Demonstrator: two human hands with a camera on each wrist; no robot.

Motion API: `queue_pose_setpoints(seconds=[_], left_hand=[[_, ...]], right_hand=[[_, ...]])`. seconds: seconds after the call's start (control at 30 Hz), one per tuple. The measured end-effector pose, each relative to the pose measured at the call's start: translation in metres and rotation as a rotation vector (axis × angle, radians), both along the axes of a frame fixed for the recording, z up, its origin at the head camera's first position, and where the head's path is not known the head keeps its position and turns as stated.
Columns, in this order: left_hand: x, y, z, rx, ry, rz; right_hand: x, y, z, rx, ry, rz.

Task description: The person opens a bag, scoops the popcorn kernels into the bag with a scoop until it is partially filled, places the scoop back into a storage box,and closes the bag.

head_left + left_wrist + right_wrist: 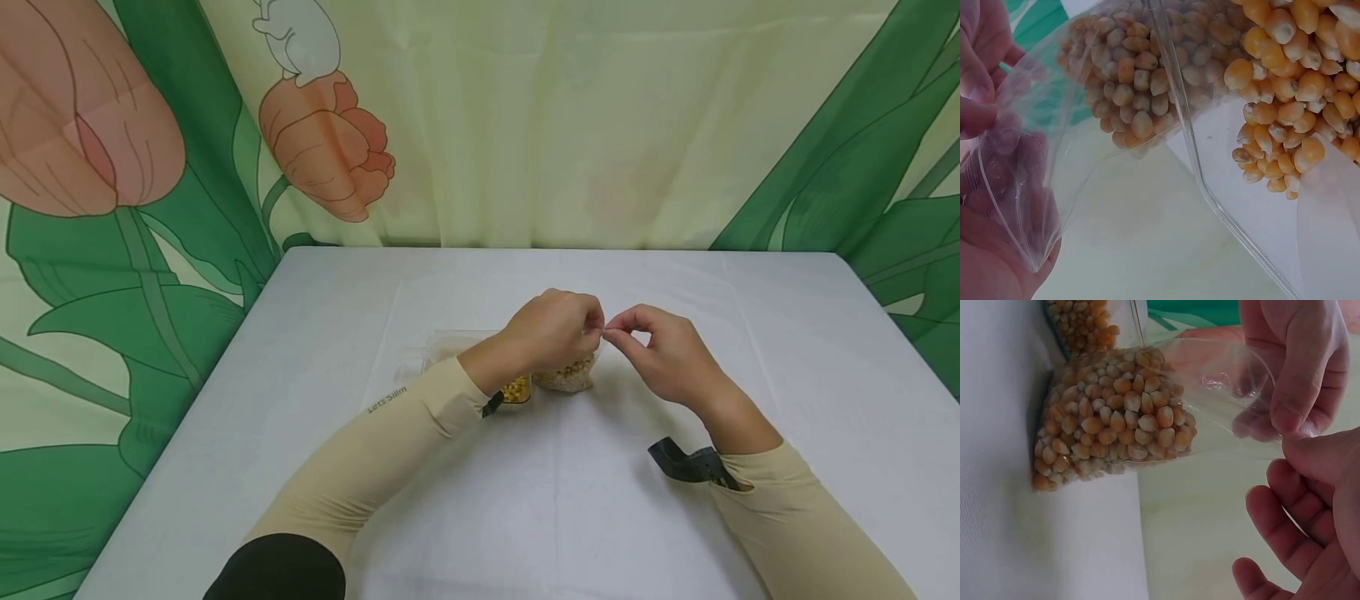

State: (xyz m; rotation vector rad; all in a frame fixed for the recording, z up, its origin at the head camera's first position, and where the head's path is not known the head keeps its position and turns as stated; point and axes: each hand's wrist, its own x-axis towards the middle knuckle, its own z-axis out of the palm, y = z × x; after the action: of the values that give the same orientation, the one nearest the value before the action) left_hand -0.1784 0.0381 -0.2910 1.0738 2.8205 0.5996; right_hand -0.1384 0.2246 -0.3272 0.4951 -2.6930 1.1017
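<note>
A clear plastic bag (567,377) of dried corn kernels (1110,425) stands on the table, its upper part slack and without kernels. My left hand (555,329) grips the top of the bag, and its fingers (1297,394) show beside the film in the right wrist view. From the other side, my right hand (671,354) pinches the corner of the bag's mouth between thumb and index finger, its other fingers loosely bent. Just left of the bag is a clear container (1194,156) with yellow corn kernels (516,389) inside, partly hidden by my left wrist.
Behind my left forearm, more clear plastic (457,337) shows on the white-covered table (555,500). A dark strap end (686,462) sticks out from the right wrist. A printed curtain (562,125) hangs beyond the table's far edge.
</note>
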Motion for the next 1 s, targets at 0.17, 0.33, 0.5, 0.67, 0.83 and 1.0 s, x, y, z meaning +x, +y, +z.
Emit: queue_pose_setpoints(seconds=[0.17,0.33,0.5,0.67,0.83,1.0], left_hand=[[-0.001,-0.001,0.0,-0.012,0.018,-0.015],[-0.001,-0.002,0.0,-0.045,0.045,-0.023],[-0.001,-0.003,0.0,-0.05,0.044,-0.026],[-0.001,-0.004,-0.001,-0.041,0.035,-0.028],[-0.001,-0.007,-0.001,-0.039,0.04,-0.024],[0.0,-0.012,-0.003,-0.044,0.072,-0.012]], right_hand=[[-0.001,0.0,-0.002,0.007,0.043,0.003],[-0.003,0.001,-0.002,-0.014,0.029,-0.012],[-0.003,0.0,-0.003,-0.04,0.025,-0.009],[-0.003,0.0,-0.006,-0.051,0.041,-0.002],[-0.004,-0.002,-0.01,-0.059,0.086,0.037],[-0.005,-0.002,-0.011,-0.058,0.109,0.056]])
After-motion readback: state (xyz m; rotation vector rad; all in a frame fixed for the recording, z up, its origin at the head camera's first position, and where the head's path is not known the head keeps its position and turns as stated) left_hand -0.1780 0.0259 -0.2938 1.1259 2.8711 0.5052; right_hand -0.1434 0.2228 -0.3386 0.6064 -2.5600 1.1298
